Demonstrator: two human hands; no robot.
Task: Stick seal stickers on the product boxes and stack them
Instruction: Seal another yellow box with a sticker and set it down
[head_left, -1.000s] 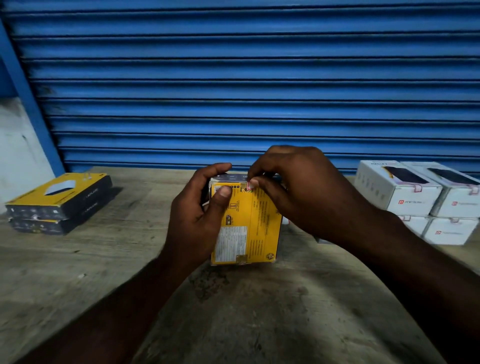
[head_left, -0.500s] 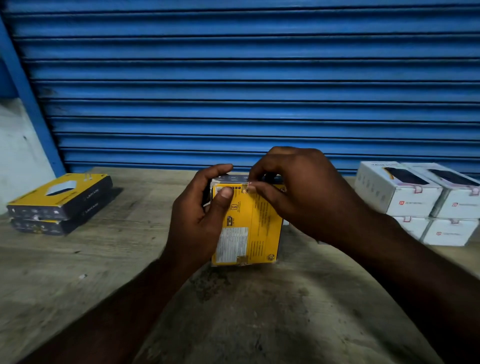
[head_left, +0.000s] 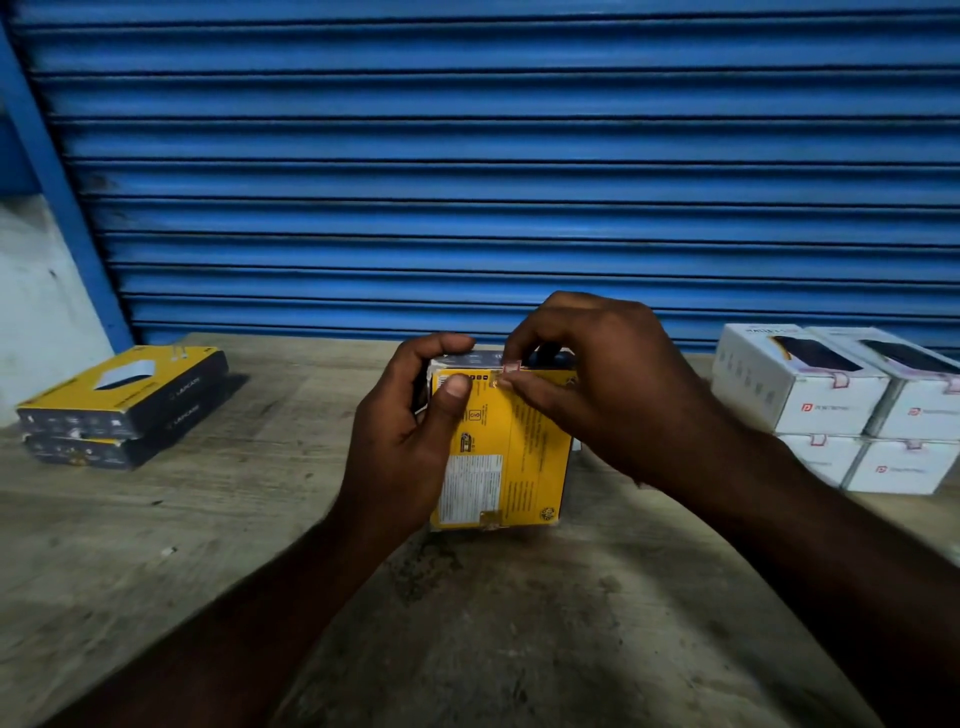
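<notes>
Now, left hand (head_left: 400, 441) gripping yellow box (head_left: 519, 467), right hand (head_left: 597, 384) pinching sticker (head_left: 510, 368)

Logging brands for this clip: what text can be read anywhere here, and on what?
"LAPCARE", faint: side of the top black-and-yellow box in the left stack.
Too small to read: back print and white label on the held yellow box.
Blurred: red logo wording on the white boxes.
No readable text: the seal sticker.

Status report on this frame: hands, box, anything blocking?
Left hand grips yellow box, stood on end. Right hand pinches seal sticker at its top edge. Nothing blocking.
</notes>
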